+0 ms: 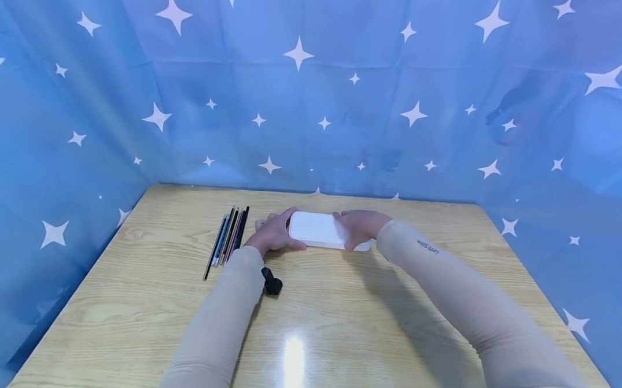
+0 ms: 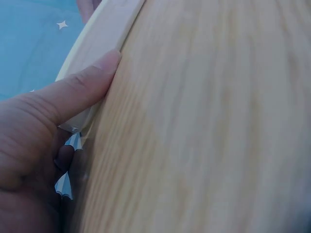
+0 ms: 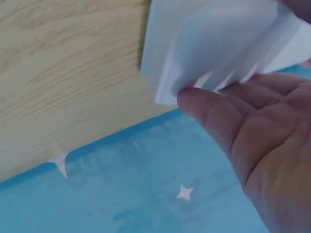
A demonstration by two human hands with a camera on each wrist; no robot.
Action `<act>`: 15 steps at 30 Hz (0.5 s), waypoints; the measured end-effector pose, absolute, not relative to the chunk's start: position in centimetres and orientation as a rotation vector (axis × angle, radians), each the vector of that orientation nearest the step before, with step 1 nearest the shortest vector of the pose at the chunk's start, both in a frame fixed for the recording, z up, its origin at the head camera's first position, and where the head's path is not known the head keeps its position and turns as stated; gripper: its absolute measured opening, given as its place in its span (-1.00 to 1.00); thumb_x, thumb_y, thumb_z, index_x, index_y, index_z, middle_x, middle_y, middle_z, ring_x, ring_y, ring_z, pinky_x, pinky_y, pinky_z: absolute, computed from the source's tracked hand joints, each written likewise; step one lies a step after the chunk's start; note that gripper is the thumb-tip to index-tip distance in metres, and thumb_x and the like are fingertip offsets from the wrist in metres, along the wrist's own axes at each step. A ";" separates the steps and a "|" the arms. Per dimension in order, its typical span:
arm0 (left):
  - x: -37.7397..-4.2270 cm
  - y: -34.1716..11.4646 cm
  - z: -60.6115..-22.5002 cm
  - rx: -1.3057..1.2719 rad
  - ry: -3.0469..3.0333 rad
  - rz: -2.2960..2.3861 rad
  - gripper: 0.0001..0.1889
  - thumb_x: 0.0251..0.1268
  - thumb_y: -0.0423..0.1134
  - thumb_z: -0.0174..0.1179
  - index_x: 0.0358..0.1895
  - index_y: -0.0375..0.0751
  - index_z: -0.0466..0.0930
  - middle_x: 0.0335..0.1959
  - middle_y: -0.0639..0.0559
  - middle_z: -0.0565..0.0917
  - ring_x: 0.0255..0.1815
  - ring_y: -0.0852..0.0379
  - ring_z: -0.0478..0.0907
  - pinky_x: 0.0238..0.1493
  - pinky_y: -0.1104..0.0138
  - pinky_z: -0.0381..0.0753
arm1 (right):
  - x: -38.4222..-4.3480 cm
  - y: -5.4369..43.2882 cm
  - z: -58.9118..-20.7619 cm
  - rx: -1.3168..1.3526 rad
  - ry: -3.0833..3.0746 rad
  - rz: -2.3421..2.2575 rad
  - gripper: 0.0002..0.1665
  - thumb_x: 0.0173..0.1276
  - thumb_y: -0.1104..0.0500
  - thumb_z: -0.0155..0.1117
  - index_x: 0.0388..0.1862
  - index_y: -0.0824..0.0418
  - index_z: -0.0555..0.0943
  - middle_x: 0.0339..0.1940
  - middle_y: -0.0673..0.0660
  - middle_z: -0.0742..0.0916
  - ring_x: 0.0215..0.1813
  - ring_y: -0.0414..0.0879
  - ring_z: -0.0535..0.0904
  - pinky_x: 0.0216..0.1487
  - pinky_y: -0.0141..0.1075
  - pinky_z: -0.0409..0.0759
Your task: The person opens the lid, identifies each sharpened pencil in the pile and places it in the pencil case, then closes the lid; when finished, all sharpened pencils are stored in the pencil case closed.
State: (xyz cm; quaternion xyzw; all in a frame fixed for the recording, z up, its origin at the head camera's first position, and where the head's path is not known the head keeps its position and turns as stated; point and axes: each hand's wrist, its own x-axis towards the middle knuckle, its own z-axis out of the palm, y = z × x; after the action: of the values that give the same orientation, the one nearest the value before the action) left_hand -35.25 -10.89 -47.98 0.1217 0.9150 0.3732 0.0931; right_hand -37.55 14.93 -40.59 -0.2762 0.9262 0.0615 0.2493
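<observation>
Fingers: left hand (image 1: 276, 231) and right hand (image 1: 361, 225), each pinching an end of the white rounded box (image 1: 315, 225). Wood-grain table (image 1: 358, 331): one. Box: between hands, toward table's far edge. Pencils (image 1: 232, 235): loose row, left of left hand. Black object (image 1: 274, 286): unidentified. Step, judged: two-handed positioning of box; next move calls for even, level grip.

The pale wood-grained tabletop (image 1: 342, 314) shines on the near side; the smooth white rectangular box (image 1: 315, 227) may be plastic; creased blue star-printed cloth (image 1: 338, 100) hangs far.
</observation>
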 end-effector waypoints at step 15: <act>-36.8 -10.7 -49.9 0.383 2.757 1.088 -0.06 -0.02 0.21 0.54 0.47 0.27 0.25 0.25 0.02 0.50 0.17 -0.09 0.26 0.16 -0.06 0.00 | -38.0 16.2 -41.2 -0.837 2.559 -0.003 0.18 0.21 0.05 0.40 0.68 0.22 -0.03 0.52 0.33 0.39 0.13 0.13 0.53 0.12 -0.02 0.48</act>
State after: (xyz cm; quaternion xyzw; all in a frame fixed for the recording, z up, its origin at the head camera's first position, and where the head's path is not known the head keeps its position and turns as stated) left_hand -36.80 -10.69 -49.90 0.1277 0.9199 0.3629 0.0767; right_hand -38.02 16.16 -41.20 -0.3030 0.9266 -0.0010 0.2226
